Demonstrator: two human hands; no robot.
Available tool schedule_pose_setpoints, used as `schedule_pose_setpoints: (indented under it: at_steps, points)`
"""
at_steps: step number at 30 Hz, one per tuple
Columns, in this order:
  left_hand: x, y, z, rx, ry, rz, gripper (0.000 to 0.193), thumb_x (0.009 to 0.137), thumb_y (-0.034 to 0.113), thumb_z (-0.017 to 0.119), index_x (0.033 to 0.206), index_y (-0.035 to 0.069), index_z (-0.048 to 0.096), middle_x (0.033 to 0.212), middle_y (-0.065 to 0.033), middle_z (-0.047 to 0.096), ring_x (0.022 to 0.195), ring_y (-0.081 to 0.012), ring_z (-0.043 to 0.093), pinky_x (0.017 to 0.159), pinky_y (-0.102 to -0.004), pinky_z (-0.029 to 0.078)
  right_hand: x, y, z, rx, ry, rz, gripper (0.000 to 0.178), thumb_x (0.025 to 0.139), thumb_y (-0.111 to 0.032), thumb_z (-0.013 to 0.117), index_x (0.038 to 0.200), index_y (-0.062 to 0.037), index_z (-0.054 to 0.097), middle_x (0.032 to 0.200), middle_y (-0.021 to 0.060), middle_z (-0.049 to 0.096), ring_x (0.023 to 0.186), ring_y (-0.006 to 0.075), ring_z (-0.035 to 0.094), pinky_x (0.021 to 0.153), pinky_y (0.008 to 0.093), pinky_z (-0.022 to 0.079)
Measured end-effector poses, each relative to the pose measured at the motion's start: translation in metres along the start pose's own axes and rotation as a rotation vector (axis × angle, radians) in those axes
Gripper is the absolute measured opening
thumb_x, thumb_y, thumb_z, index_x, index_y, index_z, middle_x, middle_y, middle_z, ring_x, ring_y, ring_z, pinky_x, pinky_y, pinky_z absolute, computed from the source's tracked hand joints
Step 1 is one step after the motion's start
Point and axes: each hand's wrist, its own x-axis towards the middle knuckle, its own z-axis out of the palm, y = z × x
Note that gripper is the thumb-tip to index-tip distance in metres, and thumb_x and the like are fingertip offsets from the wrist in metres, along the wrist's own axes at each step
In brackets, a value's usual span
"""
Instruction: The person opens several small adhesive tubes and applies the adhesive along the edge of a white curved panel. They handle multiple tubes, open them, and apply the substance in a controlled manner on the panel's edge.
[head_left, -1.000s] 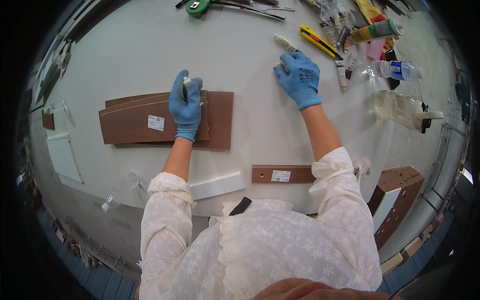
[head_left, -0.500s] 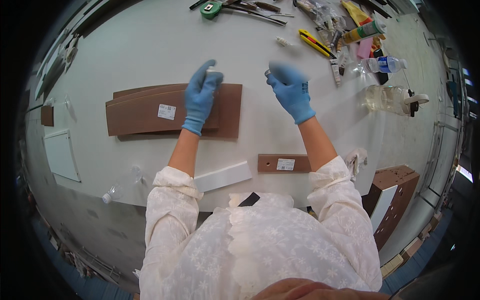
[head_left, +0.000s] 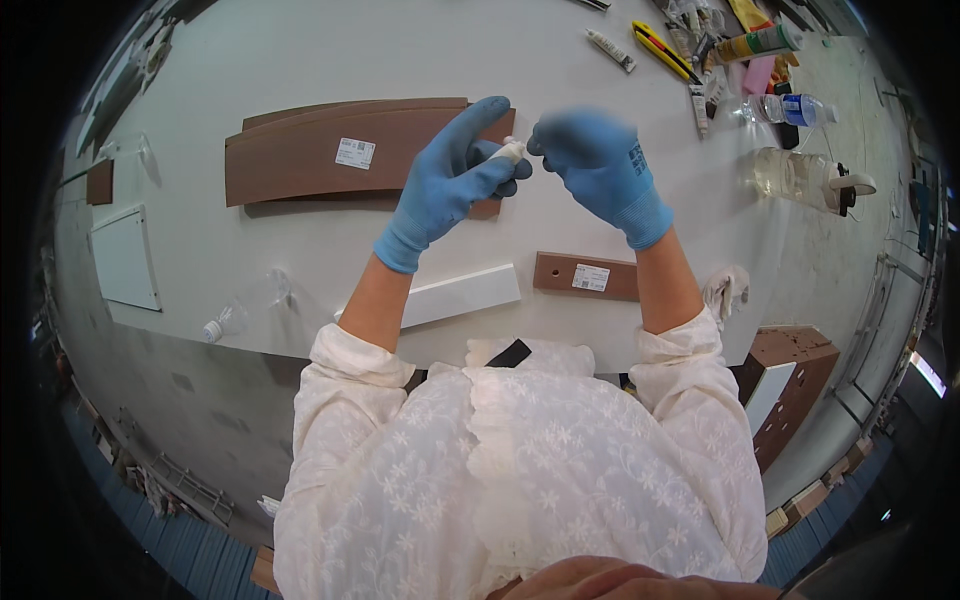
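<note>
My left hand (head_left: 440, 180), in a blue work glove, is closed around a small white tube (head_left: 511, 151). The tube's pale tip sticks out past the fingers toward the right; the rest is hidden in the palm. Just right of that tip is my right hand (head_left: 595, 165), gloved alike and partly blurred. Its fingertips are pinched together, and what they hold, if anything, is too small to name. Behind the left hand lies a stack of brown boards (head_left: 300, 160) with a white label (head_left: 355, 153).
A similar tube (head_left: 611, 50) and a yellow utility knife (head_left: 665, 52) lie at the far right. Water bottles (head_left: 795, 108) and a clear jug (head_left: 800, 182) stand nearby. Close to me are a white strip (head_left: 465, 296) and a small brown board (head_left: 560, 272).
My hands have come together in front of me, the left moving right with the tube. The view has shifted, so the boards appear higher and the tape measure is out of sight.
</note>
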Motion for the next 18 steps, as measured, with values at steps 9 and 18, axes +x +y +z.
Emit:
schedule_pose_setpoints:
  at_steps: [9,18]
  points:
    - [-0.008,-0.028,-0.053,-0.058,0.213,0.145,0.052,0.103,0.021,0.067,0.148,0.002,0.051,0.109,-0.0183,0.075,0.088,-0.0182,0.073,0.078,-0.0301,0.061,-0.018,0.061,0.034,0.014,0.106,0.349,0.012,0.093,-0.012,0.072,0.102,-0.0086,0.077,0.098,0.0112,0.076,0.085,0.0275,0.073,0.078,0.0384,0.059]
    - [-0.068,-0.059,-0.120,-0.153,0.484,0.224,0.043,0.104,0.016,0.063,0.144,0.001,0.055,0.111,-0.0223,0.073,0.087,-0.0211,0.073,0.077,-0.0335,0.063,-0.067,0.017,0.147,-0.267,-0.235,-0.154,0.011,0.088,-0.017,0.068,0.099,-0.0152,0.067,0.096,0.0059,0.073,0.085,0.0292,0.071,0.070,0.0430,0.054]
